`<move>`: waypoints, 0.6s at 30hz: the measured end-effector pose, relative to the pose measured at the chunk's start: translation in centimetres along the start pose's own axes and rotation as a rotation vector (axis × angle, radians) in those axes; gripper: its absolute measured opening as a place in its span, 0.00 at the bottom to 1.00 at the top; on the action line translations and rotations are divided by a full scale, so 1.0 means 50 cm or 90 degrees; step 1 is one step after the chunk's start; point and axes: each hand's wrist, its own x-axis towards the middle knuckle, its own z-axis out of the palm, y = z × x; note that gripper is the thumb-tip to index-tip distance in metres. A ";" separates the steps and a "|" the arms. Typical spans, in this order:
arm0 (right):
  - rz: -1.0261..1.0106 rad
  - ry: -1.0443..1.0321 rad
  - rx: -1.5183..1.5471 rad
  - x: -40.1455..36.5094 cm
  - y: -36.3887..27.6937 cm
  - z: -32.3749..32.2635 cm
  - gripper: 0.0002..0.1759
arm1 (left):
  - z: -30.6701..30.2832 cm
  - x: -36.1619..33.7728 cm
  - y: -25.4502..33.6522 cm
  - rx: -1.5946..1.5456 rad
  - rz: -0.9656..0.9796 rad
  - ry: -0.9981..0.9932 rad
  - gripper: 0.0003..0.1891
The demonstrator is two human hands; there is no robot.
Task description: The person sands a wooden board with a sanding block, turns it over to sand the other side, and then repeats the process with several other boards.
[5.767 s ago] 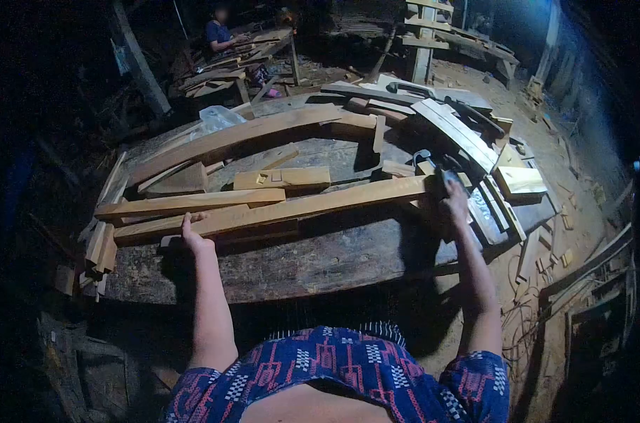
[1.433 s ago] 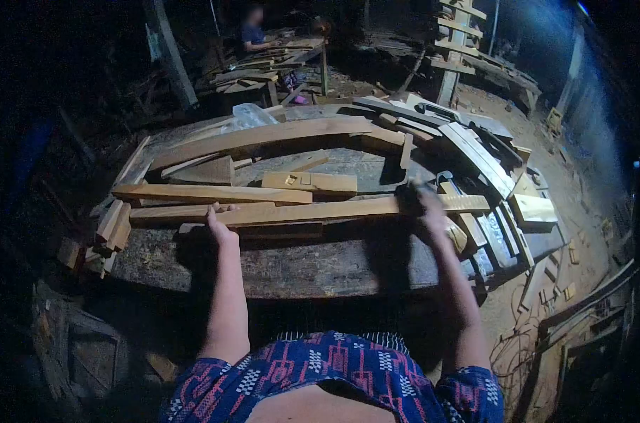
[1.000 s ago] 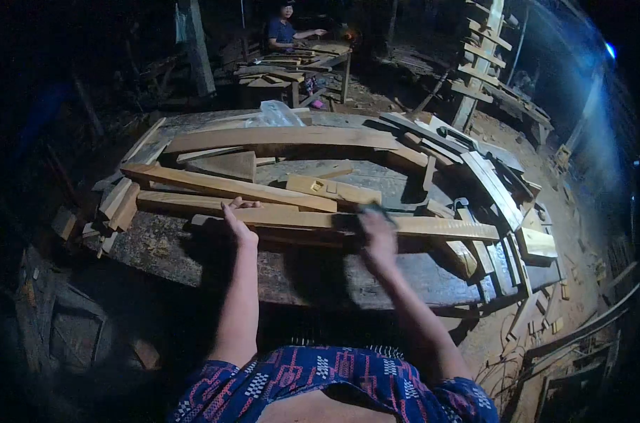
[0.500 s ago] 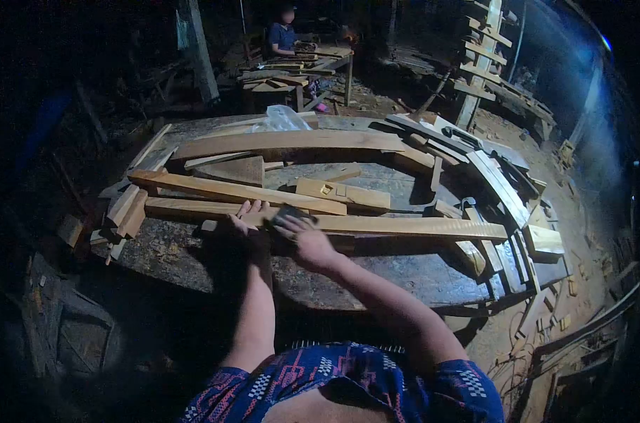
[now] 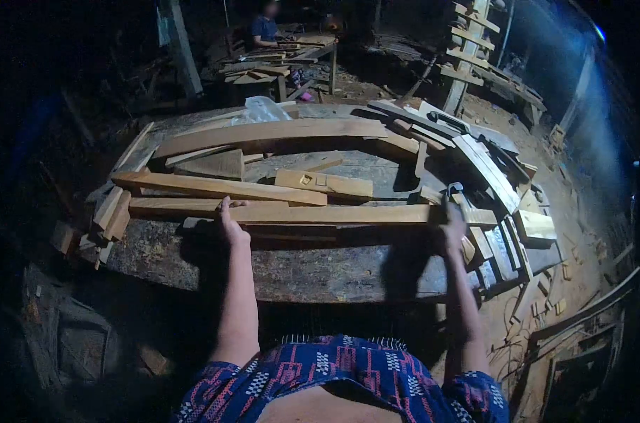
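Observation:
A long wooden piece (image 5: 355, 215) lies across the near part of the workbench. My left hand (image 5: 233, 220) is at its left part, thumb and fingers around the wood. Near its right end, my right hand (image 5: 454, 229) is blurred and in shadow, on a dark object whose shape is hard to make out. Just behind are another long beam (image 5: 221, 187) and a wooden hand plane body (image 5: 323, 184) with a slot in its top.
The workbench (image 5: 320, 271) also bears a curved board (image 5: 271, 132), a clear plastic bag (image 5: 262, 111) and several wood pieces and tools at the right. Beyond it, a person (image 5: 265, 28) is at another table (image 5: 323, 51). A post (image 5: 466, 60) stands behind right.
My right hand has moved right along the wooden piece, from beside my left hand to near the right end, with the dark object. The whole view has shifted slightly.

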 end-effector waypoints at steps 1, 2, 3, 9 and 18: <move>-0.044 -0.020 -0.029 -0.007 -0.063 0.025 0.33 | -0.006 0.007 -0.005 -0.009 -0.001 -0.005 0.12; -0.087 -0.042 -0.058 -0.017 -0.124 0.049 0.34 | -0.013 0.015 -0.010 -0.018 -0.003 -0.009 0.12; -0.114 -0.108 -0.025 -0.028 -0.179 0.067 0.34 | -0.019 0.019 -0.015 -0.011 0.012 -0.011 0.12; -0.226 -0.185 0.009 -0.019 -0.178 0.029 0.30 | -0.015 0.016 -0.012 0.034 0.043 -0.023 0.11; 0.102 0.058 -0.372 0.025 0.266 -0.135 0.22 | -0.018 0.024 -0.019 0.018 0.017 0.008 0.11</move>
